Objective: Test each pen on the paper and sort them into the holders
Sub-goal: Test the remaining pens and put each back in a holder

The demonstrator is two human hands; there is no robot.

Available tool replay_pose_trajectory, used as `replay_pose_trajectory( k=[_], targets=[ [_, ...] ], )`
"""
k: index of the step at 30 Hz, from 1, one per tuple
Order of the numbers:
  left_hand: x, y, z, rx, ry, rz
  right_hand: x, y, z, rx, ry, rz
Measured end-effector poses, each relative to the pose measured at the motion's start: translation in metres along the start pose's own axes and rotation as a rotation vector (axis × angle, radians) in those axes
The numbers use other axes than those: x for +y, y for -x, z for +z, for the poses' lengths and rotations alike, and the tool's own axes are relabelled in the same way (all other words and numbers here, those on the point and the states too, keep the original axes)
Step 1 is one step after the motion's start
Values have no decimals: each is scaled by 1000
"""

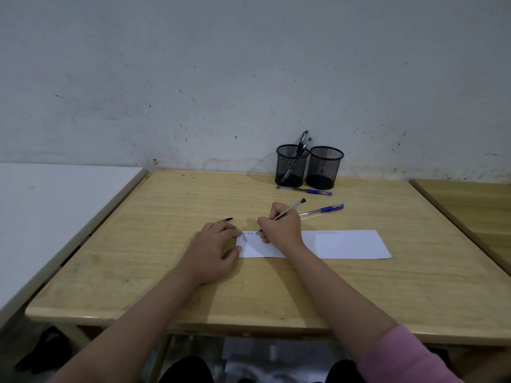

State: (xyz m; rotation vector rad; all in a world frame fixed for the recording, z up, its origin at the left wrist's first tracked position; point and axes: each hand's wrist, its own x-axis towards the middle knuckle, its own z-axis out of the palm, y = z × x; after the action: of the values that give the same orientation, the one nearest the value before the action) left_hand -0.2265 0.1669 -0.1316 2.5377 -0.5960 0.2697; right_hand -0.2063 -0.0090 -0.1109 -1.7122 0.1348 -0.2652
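A white strip of paper lies across the wooden table. My right hand grips a clear pen with a black end, its tip touching the paper's left end beside small scribbles. My left hand rests flat on the paper's left edge, and a black pen cap pokes out from beyond its fingers. Two black mesh holders stand at the wall: the left holder contains two pens, the right holder looks empty. Two blue pens lie loose, one before the holders, one near my right hand.
A white table adjoins on the left and another wooden table on the right. The grey wall runs close behind the holders. A dark bag sits on the floor below the left corner.
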Motion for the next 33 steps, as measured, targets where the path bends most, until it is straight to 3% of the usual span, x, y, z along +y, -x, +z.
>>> replay_pose_trajectory(
  k=[33],
  targets=[
    [-1,0,0,17,9,0,3,-3,0,94,20,11]
  ],
)
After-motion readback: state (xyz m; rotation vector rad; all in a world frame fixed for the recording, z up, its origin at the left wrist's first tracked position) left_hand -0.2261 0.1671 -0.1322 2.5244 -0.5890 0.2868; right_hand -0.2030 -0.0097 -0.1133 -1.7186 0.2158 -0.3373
